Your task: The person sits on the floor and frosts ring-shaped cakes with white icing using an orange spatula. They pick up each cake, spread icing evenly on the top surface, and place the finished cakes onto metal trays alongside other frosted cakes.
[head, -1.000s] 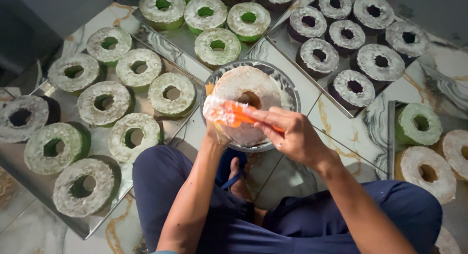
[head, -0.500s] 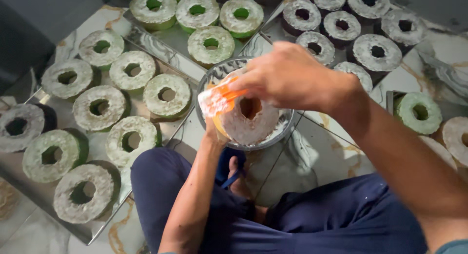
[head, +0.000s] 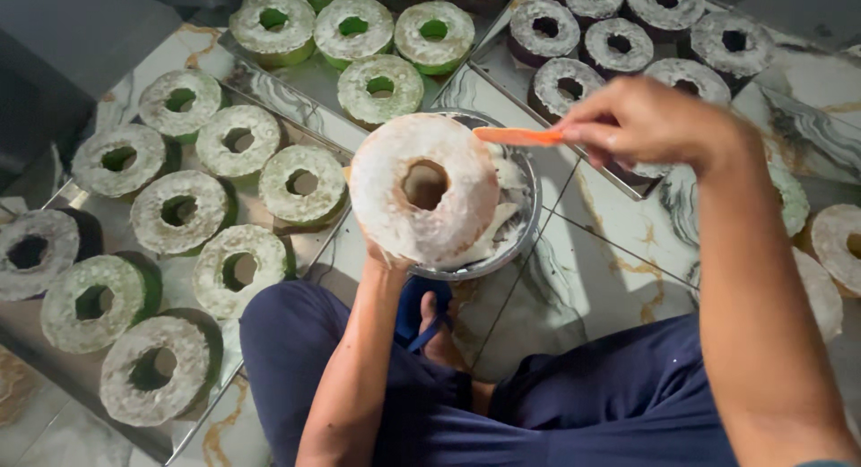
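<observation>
The white-coated ring cake (head: 423, 200) is held up, tilted toward the camera, just above the metal bowl (head: 525, 243), which makes a handy landmark. The left hand (head: 387, 256) supports the cake from below at its near edge; most of that hand is hidden behind the cake, so how its fingers close cannot be told. The right hand (head: 647, 124), above and to the right of the bowl, pinches the handle of an orange spatula (head: 518, 136), its blade lying flat across the cake's upper right rim. The bowl shows white smears of coating on its inner wall.

Left of the bowl, a metal tray (head: 54, 377) on the marble floor (head: 583, 279) carries green ring cakes (head: 236, 140), all white on top. Beyond the bowl sits another tray of green ones (head: 380, 88), and up to the right a tray of dark ring cakes (head: 615, 43), likewise topped. More rings lie at the far right edge (head: 832, 238).

Judging by this, nearly every cake in view is already coated; the one in hand looks covered over its face and is getting its edge smoothed.
</observation>
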